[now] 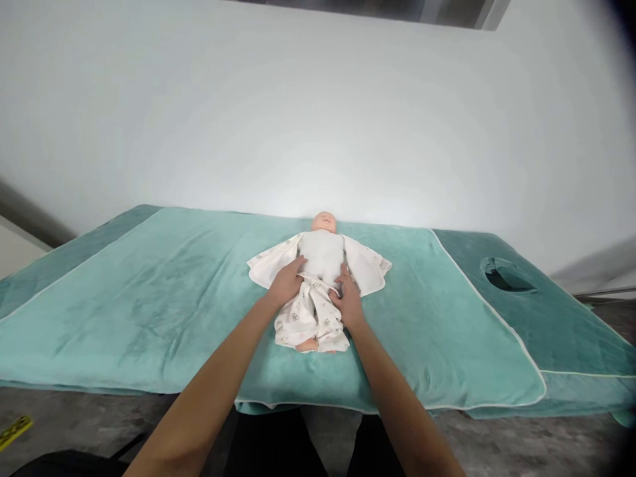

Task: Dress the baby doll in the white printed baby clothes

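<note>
A baby doll lies on its back, its head toward the wall. Its torso is covered by a plain white cloth layer, and a white patterned top is spread open at both sides. White patterned pants cover the legs, with a foot showing at the hem. At the waistband's left side, my left hand is closed on the pants, thumb against the torso. My right hand grips the waistband on the other side, thumb and fingers bent round the fabric. Some fingertips are hidden.
The doll rests on a light green cover over a padded massage bed. A face hole opens at the bed's right end. A white wall stands behind. Yellow tape marks the floor at lower left.
</note>
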The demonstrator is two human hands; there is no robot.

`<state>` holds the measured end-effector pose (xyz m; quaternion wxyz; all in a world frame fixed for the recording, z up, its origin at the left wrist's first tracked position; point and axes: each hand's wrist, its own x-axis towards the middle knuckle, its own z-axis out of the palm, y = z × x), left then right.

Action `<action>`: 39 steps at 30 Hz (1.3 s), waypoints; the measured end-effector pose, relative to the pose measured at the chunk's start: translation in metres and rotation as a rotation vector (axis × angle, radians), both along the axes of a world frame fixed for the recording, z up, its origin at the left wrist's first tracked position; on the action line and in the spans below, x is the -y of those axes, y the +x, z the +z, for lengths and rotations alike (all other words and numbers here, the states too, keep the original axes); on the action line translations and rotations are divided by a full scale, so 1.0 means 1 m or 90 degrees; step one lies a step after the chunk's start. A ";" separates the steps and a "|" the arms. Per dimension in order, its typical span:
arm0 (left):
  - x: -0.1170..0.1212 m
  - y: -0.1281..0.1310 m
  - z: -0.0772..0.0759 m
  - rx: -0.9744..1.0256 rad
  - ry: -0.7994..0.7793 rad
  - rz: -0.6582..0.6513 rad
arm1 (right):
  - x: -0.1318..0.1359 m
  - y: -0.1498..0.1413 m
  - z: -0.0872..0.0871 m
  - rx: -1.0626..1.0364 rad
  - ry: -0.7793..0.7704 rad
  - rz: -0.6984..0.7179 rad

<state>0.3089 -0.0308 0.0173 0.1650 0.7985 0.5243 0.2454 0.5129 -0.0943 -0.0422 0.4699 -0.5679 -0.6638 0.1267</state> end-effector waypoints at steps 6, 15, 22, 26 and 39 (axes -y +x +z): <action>-0.020 0.002 -0.005 -0.009 0.026 0.026 | -0.014 0.010 0.007 0.163 -0.007 0.026; -0.067 0.017 0.005 0.135 -0.021 0.012 | -0.080 0.030 0.029 0.048 -0.125 -0.083; -0.082 0.002 -0.017 0.578 -0.407 -0.006 | -0.104 0.030 -0.001 -0.190 -0.043 -0.078; -0.090 0.000 -0.027 0.560 -0.375 -0.029 | -0.106 0.031 0.004 -0.224 0.008 0.010; -0.106 0.017 -0.033 0.439 -0.068 0.131 | -0.135 0.029 0.025 -0.138 -0.091 -0.046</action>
